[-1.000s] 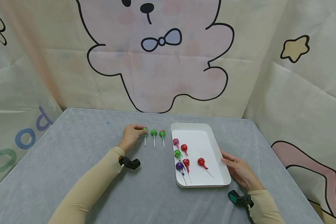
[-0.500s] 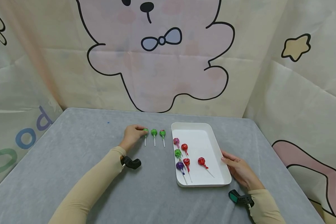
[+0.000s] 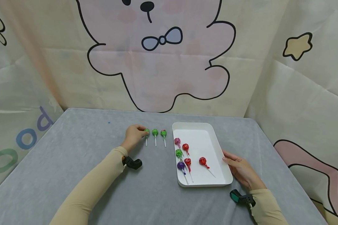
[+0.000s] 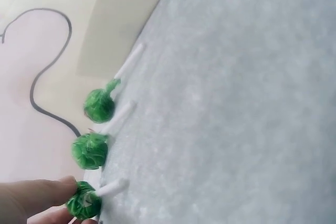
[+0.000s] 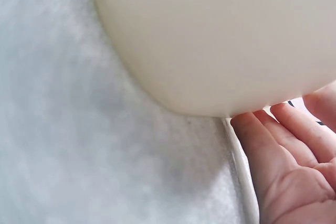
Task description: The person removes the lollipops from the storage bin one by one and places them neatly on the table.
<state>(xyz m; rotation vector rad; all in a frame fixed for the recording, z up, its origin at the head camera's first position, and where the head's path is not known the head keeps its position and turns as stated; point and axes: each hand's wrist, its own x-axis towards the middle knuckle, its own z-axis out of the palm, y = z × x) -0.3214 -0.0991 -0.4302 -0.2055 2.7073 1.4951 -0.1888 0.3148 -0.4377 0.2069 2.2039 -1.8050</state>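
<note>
In the head view my left hand (image 3: 134,136) pinches a green-wrapped lollipop (image 3: 147,131) by its candy head, the leftmost in a short row. Beside it lie two more green lollipops, the middle one (image 3: 155,133) and the right one (image 3: 163,134), sticks toward me. The left wrist view shows my thumb and fingers at the nearest green lollipop (image 4: 84,201). My right hand (image 3: 243,172) holds the right edge of a white tray (image 3: 202,131), thumb at the rim. Against the tray's outer wall (image 5: 220,45) the fingertips rest in the right wrist view.
Inside the tray lie a pink lollipop (image 3: 177,141), a green lollipop (image 3: 179,153), a purple lollipop (image 3: 181,165) and several red ones, one red lollipop (image 3: 202,161) apart from the others. A grey cloth (image 3: 146,193) covers the table. A printed curtain (image 3: 169,78) hangs behind it.
Hands, lollipops and tray keep nearly the same places. Only a slight shift of the whole head view shows.
</note>
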